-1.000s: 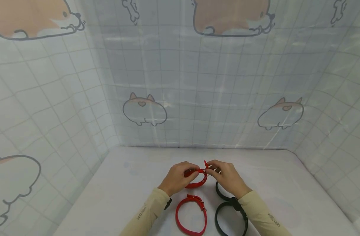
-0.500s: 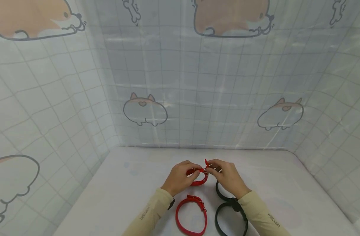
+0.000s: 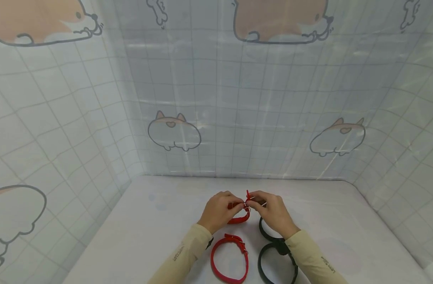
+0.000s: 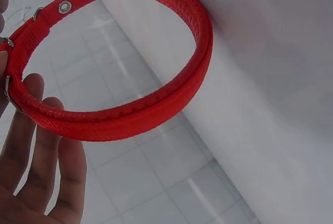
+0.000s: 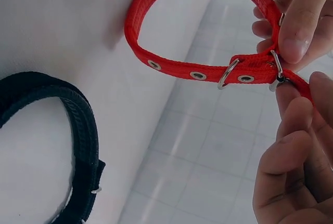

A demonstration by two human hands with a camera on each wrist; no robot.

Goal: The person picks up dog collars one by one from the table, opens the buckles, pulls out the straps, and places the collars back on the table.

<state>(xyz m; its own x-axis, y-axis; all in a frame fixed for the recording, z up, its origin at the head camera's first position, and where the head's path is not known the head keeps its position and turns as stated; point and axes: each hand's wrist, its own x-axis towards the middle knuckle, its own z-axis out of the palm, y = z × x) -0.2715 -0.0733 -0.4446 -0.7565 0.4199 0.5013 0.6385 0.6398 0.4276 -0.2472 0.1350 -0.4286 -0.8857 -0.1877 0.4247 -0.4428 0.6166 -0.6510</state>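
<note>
Left fingers (image 5: pixel 297 33) pinched the red collar (image 5: pixel 176 70), right fingers (image 5: pixel 285 154) its tail (image 5: pixel 301 85); I'd have kept the buckle (image 5: pixel 277 64) between them steady.

No word can be read whole. Dark lettering (image 3: pixel 179 252) on the left sleeve (image 3: pixel 189 246), nearer the worktop's (image 3: pixel 159 197) left edge, is blurred; a dark print (image 3: pixel 328 264) on the right sleeve (image 3: pixel 308 249), nearer its right edge, seems to begin "LE", the rest illegible.
</note>
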